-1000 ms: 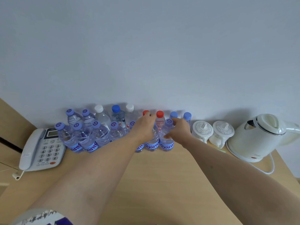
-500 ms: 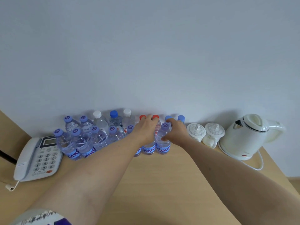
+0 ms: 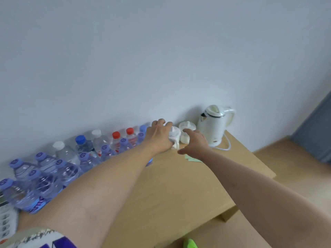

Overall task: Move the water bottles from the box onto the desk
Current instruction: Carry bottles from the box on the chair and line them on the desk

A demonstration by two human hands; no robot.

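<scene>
Several clear water bottles point(image 3: 46, 183) stand in rows along the wall on the wooden desk point(image 3: 170, 185). Most have purple caps; two have red caps point(image 3: 116, 135). My left hand point(image 3: 159, 135) hovers at the right end of the row, fingers loosely curled, right beside a white lidded cup point(image 3: 175, 135); no bottle shows in its grasp. My right hand point(image 3: 195, 144) is a little to the right, fingers relaxed and holding nothing. The box is out of view.
A second white lidded cup point(image 3: 186, 129) and a white electric kettle point(image 3: 215, 126) with its cord stand at the desk's far right. Green paper slips point(image 3: 192, 159) lie under my right wrist. A phone's keypad point(image 3: 5, 222) shows at the left edge.
Both hands have come off the bottle tops in the middle of the row and shifted right towards the cups. The view has swung right, showing the desk's right end and floor.
</scene>
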